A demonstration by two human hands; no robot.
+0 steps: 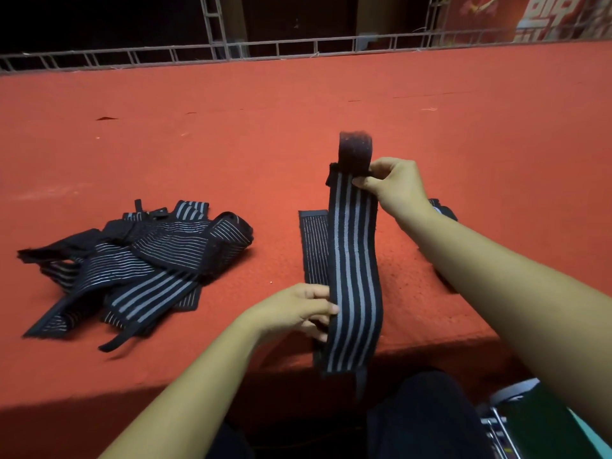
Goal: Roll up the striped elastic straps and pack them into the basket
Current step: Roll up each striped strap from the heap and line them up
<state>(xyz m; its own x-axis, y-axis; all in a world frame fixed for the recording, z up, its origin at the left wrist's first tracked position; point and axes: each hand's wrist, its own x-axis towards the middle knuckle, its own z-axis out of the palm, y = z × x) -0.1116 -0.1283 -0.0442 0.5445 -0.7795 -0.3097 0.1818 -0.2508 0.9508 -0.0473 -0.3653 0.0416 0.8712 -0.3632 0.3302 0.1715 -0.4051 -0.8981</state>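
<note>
Nearest to the camera, a knee in dark trousers was below the front edge of the desk, and a green object with a grey rim stood at the lower right; what it was I cannot tell. The lower end of one striped strap hung down over this front edge, with a narrow black tab at its bottom. A little higher, the left hand gripped the left edge of this strap, with the fingers curled behind it and the tips lying on its front side. The strap was black with grey stripes along its length, and it was held up above the desk between the two hands, almost unrolled. Under it, a second strap with thinner stripes lay flat on the red cloth of the desk. To the left, well apart from the hands, a loose pile of straps lay on the desk, crossing over each other, none of them rolled. Farther away, the right hand pinched the held strap near its upper end, where the stripes ended and a fuzzy black end piece stood upward. Just behind the right forearm, a dark piece was partly hidden. Beyond the desk, a metal truss frame ran across, and a red banner with white characters was at the far right.
</note>
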